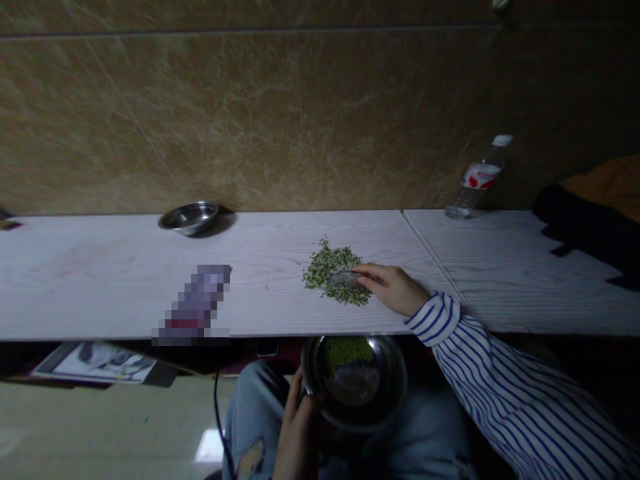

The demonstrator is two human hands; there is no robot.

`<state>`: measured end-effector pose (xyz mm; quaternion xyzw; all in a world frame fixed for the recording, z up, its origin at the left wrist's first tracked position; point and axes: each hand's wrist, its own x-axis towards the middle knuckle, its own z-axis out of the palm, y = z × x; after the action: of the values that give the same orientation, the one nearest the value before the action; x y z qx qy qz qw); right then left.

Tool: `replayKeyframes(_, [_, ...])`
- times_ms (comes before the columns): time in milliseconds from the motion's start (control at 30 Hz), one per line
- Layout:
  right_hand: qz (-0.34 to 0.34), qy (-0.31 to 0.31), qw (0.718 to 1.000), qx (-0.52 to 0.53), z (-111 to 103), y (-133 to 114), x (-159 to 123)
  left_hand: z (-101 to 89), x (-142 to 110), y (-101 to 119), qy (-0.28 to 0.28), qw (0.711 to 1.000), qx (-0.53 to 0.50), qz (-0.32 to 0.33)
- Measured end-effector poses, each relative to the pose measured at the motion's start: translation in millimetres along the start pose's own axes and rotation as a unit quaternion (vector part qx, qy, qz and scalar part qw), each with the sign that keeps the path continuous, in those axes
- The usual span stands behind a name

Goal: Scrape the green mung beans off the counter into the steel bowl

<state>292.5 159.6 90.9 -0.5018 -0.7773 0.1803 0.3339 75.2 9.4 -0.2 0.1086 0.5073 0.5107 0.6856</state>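
On the far left of the white wood-grain table [260, 303], a small shiny steel bowl [189, 217] sits close to the wall, tilted, with a pixelated object [197, 303] on the table in front of it. Next, below the table's near edge, the left hand [300, 417] grasps the left side of a larger steel bowl [395, 383], its thumb near the rim. Inside, small green grains [350, 351] gather densely toward the far side, bright yellow-green against dark metal; nearer lies a dull, pale sheen whose nature I cannot tell. Above this bowl, on the tabletop, is a loose patch of grains [327, 260], mottled green and pale, thick in the middle and thinning to single specks at its ragged edge. Over its near right part is a grey, see-through piece [341, 279], somewhat elongated, its right end pinched between the thumb and fingers of the right hand [397, 291]. Farther right, a clear bottle [477, 177] with a white cap and red-and-white label stands near the wall, then dark cloth [575, 220].
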Motion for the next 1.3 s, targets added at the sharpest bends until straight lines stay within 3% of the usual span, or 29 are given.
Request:
replayKeyframes(500, [-0.05, -0.028, 0.998, -0.021, -5, -13, -14, 5.6, -8, 4, -0.012, 1.0, 0.012, 0.01])
replayKeyframes(667, [-0.035, -0.003, 0.999, -0.026, -12, -11, -24, 8.9, -13, 7, -0.032, 0.999, -0.014, -0.009])
replayKeyframes(833, [-0.024, 0.031, 0.998, -0.045, -17, -5, -34, 8.6, -14, 7, -0.033, 0.999, -0.004, 0.012])
replayKeyframes(1033, [-0.029, 0.037, 0.997, -0.053, -11, -6, -37, 9.4, -14, 7, -0.019, 0.999, 0.027, 0.033])
replayKeyframes(1300, [-0.038, 0.007, 0.998, -0.054, -6, -12, -41, 12.7, -17, 9, -0.027, 0.999, 0.013, 0.014])
